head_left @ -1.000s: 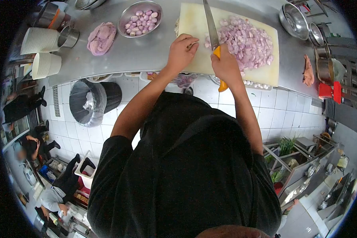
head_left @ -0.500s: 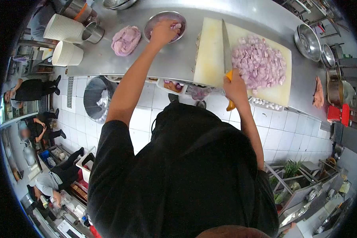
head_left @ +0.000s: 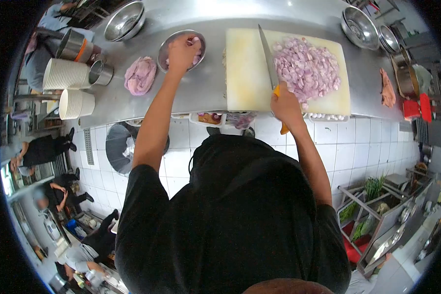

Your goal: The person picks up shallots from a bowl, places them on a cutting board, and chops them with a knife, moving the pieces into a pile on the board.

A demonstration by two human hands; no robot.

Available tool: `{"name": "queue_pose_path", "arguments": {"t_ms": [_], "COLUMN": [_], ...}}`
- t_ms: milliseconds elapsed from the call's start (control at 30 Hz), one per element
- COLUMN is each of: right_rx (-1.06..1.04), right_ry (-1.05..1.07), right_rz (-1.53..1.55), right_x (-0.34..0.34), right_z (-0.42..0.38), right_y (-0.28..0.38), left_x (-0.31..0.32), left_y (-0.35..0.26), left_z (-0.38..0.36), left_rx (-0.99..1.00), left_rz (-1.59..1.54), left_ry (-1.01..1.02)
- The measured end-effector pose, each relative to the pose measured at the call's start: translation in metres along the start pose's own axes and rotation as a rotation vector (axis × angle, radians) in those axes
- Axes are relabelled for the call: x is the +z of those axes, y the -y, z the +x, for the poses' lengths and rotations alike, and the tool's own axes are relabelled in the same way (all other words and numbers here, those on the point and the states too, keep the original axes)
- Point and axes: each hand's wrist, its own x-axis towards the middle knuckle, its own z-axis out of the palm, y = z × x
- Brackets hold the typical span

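My left hand (head_left: 182, 53) is down inside a small metal bowl (head_left: 204, 53), its fingers curled round peeled shallots (head_left: 196, 43); the fingertips are partly hidden. My right hand (head_left: 285, 104) grips the yellow handle of a kitchen knife (head_left: 267, 56). The blade lies along the cutting board (head_left: 247, 71), its tip towards the far edge. Just right of the blade, a broad heap of sliced shallots (head_left: 308, 68) covers much of the board. A bundled pinkish cloth or net bag (head_left: 140, 76) rests left of the bowl.
Stacked white tubs (head_left: 77, 104) and a metal cup (head_left: 101, 73) stand at the left end of the steel counter (head_left: 191, 98). Metal bowls (head_left: 360, 27) sit at the far right, near a pinkish cloth (head_left: 387, 88). A lined bin (head_left: 120, 147) is below. Other people stand at left.
The view has shifted, so the counter's things appear further left. My left hand stays in the bowl, its wrist slightly turned. My right hand still holds the knife beside the sliced heap.
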Motion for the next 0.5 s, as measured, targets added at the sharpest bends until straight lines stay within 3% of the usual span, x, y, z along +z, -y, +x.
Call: {"name": "queue_pose_path", "arguments": {"t_ms": [67, 100, 233, 367, 467, 500], "right_rx": [-0.003, -0.018, -0.031, -0.051, -0.051, -0.058], "right_ry": [-0.006, -0.011, -0.027, 0.000, 0.030, 0.036], "right_rz": [0.003, 0.008, -0.019, 0.005, 0.032, 0.031], "right_x": [0.001, 0.002, -0.001, -0.003, -0.006, -0.007], "right_z": [0.000, 0.000, -0.005, -0.006, -0.005, -0.005], "right_y": [-0.002, -0.004, -0.001, 0.006, 0.013, 0.014], "left_x": [-0.004, 0.000, 0.043, 0.081, 0.092, 0.090], "left_y": [-0.033, -0.046, -0.097, -0.096, -0.083, -0.085], "left_z": [-0.014, -0.026, -0.083, -0.106, -0.108, -0.110], "left_rx": [0.028, 0.188, 0.215, 0.244, 0.405, 0.357], "left_rz": [-0.126, -0.119, -0.276, -0.185, -0.155, -0.204], "left_ry": [0.044, 0.092, 0.352, 0.404, 0.274, 0.243]}}
